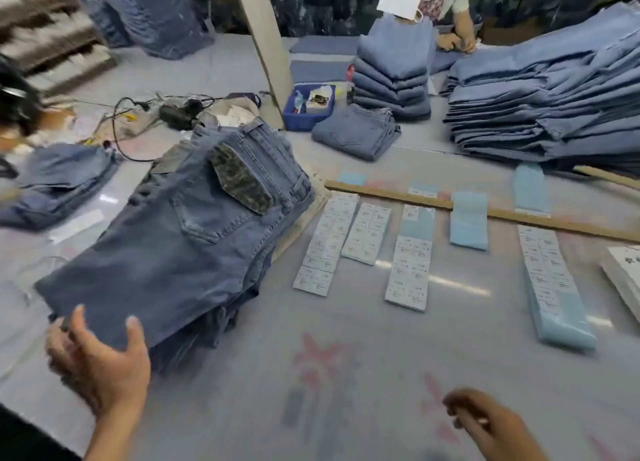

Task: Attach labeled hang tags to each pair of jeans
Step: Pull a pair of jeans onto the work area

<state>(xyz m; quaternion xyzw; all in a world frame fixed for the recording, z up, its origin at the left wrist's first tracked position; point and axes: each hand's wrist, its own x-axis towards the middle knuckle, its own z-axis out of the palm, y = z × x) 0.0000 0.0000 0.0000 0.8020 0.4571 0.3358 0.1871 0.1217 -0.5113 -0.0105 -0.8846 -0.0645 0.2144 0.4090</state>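
Observation:
A stack of folded blue jeans (pixel 180 238) lies on the grey table, the top pair showing its back pocket with a dark camouflage flap (pixel 239 180). My left hand (pixel 97 360) is at the near end of the stack, fingers spread and relaxed, thumb by the top pair's edge. My right hand (pixel 491 422) hovers low over the table at the lower right, fingers loosely curled; it is blurred and I cannot tell if it holds anything. Strips of white label stickers on blue backing (pixel 410 270) lie in rows right of the stack.
A wooden ruler (pixel 391 193) crosses above the strips. Tall piles of light blue jeans (pixel 554 114) fill the back right, with another person's hands (pixel 457 39) behind them. A blue bin (pixel 308 107), cables and a tagging tool (pixel 176 114) sit at the back. White tags (pixel 623 273) lie far right.

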